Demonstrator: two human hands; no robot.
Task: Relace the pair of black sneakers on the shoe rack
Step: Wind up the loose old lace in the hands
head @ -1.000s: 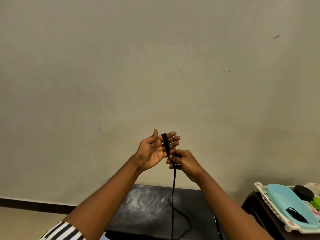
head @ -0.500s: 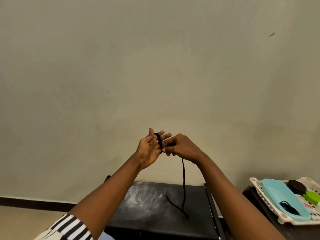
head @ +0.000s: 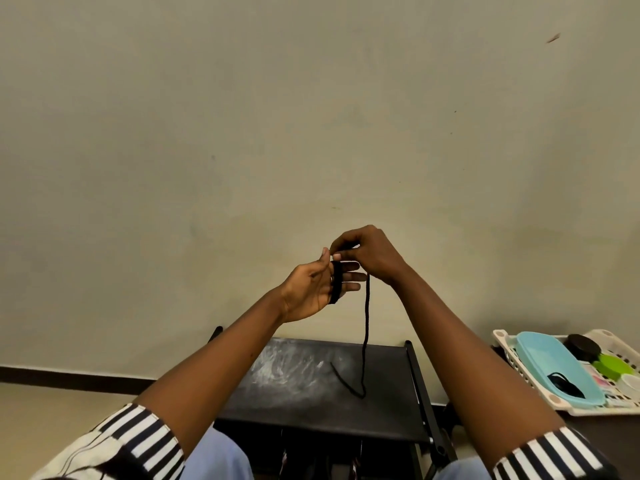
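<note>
Beige wall (head: 311,116) fills the back, with a black shoe rack (head: 304,400) low in front. The black lace (head: 366,320) hangs straight down from the right hand (head: 375,258), which pinches it up high. Its loose end curls on the rack top. More lace loops around the straight fingers of the left hand (head: 310,289), just beside the right hand.

The lace (head: 365,320) wound on the left hand (head: 308,289) and hanging from the right hand (head: 372,258) is black. Below them the shoe rack (head: 381,410) is black with whitish scuffs. The sleeves (head: 145,441) are black-and-white striped. Right of them, a white basket (head: 504,344) holds a pale blue tray (head: 550,365).
</note>
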